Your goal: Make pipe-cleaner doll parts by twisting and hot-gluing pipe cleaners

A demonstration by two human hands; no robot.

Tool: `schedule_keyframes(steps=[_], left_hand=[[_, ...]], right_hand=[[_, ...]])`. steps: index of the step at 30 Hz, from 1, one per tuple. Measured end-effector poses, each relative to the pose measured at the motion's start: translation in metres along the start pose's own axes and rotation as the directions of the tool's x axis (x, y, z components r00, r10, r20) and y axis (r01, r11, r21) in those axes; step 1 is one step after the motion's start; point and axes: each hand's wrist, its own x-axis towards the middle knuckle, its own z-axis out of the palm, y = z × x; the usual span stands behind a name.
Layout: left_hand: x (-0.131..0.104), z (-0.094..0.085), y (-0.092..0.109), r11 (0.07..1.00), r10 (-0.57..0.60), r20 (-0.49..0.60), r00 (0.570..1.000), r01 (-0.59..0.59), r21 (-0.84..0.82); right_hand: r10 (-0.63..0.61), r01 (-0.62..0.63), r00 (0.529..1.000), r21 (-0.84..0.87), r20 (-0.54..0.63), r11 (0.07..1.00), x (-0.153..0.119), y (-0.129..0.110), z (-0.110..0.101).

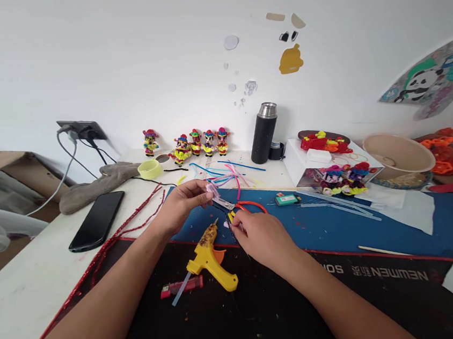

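My left hand point(189, 201) pinches a small pale lilac fuzzy piece point(212, 190) between thumb and fingertips, above the blue mat. Close by, my right hand point(259, 233) is closed, its fingertips at a small yellow and dark item point(232, 217) that I cannot make out fully. Red-handled scissors point(250, 205) show just beyond my right hand, their metal part pointing toward the lilac piece. Below both hands, a yellow hot glue gun point(210, 260) lies on the black mat with a glue stick in its back. A red lighter point(188, 285) lies under that stick.
Several fuzzy figurines point(181, 150) stand by the wall, near a black thermos point(264, 133). Pipe cleaners point(233, 175) lie loose in front. A phone point(97, 221) and red tinsel stems point(108, 244) are at left. Glue sticks point(344, 209), a white box point(297, 170) and a bowl point(397, 154) are at right.
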Motion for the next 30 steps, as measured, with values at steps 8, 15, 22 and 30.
schedule_keyframes(steps=[8,15,22,30], left_hand=[[-0.001,0.002,0.002,1.0,-0.027,0.013,1.0,0.027,0.006],[-0.001,0.002,0.001,0.999,-0.036,0.049,0.998,0.036,0.008],[0.0,0.003,0.001,0.999,-0.046,0.053,0.998,0.046,0.017],[0.0,0.002,-0.001,0.997,-0.063,0.073,0.995,0.06,0.042]], right_hand=[[0.099,-0.042,0.98,0.309,-0.171,0.95,0.005,0.01,-0.002],[0.114,-0.046,0.978,0.353,-0.174,0.934,0.007,0.015,0.0],[0.135,-0.11,0.977,0.152,-0.166,0.982,0.006,0.015,-0.005],[0.162,-0.164,0.973,0.005,-0.166,0.987,0.008,0.02,-0.009]])
